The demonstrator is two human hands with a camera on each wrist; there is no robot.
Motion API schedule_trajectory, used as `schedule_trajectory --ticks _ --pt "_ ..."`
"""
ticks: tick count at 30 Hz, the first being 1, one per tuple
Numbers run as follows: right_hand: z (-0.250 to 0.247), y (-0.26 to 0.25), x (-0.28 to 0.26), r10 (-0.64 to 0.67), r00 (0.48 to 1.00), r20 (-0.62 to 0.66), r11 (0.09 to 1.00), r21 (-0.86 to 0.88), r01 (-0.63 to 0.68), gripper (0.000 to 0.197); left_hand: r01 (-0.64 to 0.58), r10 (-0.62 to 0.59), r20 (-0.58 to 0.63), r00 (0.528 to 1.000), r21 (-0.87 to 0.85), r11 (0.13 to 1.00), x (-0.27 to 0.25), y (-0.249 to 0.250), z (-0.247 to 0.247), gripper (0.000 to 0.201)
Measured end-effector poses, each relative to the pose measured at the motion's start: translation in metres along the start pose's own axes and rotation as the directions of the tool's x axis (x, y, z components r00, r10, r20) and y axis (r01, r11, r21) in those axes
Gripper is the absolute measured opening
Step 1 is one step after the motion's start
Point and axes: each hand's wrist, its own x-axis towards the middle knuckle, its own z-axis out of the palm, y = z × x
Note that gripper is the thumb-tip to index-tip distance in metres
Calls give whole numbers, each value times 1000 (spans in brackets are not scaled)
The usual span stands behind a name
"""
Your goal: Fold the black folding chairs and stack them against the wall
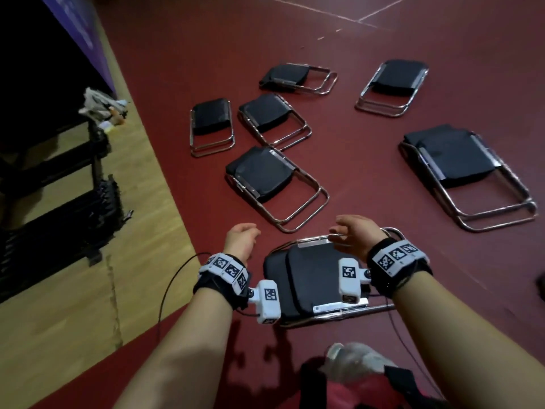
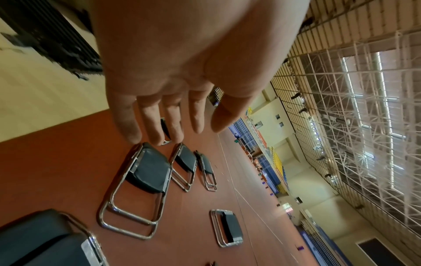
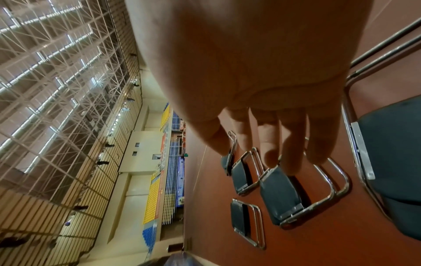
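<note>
Below, both hands (image 1: 240, 240) apparently hover over 1 folded chair (image 1: 309, 278).

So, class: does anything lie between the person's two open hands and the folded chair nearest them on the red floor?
Nothing visible does. The right hand hovers over the top rail of the nearest folded chair; the left hand hangs just beside it, over bare red floor. Neither hand holds anything.

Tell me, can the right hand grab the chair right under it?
Probably yes. The right hand hovers open over the nearest folded chair, by its metal frame, and nothing lies between them.
</note>
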Motion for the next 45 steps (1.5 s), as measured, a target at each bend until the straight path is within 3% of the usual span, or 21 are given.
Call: schedule_trajectory --ticks 9,15,21,25,27,30,35,39,45 --pt "28 -63 77 0 988 -156 997 75 12 11 -9 -2 173 985 63 998 121 56 39 20" --pt "52 -80 102 16 959 -284 985 169 34 8 -38 -13 333 943 149 988 189 89 48 21" --pt "76 -63 111 86 877 -472 936 339 91 9 -106 -55 549 834 258 960 259 103 73 19" --pt "109 -35 103 184 765 -617 875 457 159 9 -169 -122 701 703 331 928 291 107 77 18" --pt "130 -21 98 236 721 -652 845 504 180 6 -208 -143 732 666 366 907 303 109 72 18" --pt "160 5 86 276 689 -671 796 561 227 13 -269 -162 770 617 400 876 307 112 60 20" --pt "196 49 54 353 625 -696 713 633 302 2 -372 -217 827 519 447 814 293 100 42 17" --pt "212 83 35 374 611 -698 674 657 338 6 -417 -264 853 450 462 782 274 81 31 18" --pt "225 135 43 411 628 -661 643 698 314 10 -459 -264 847 461 482 746 268 37 23 18"
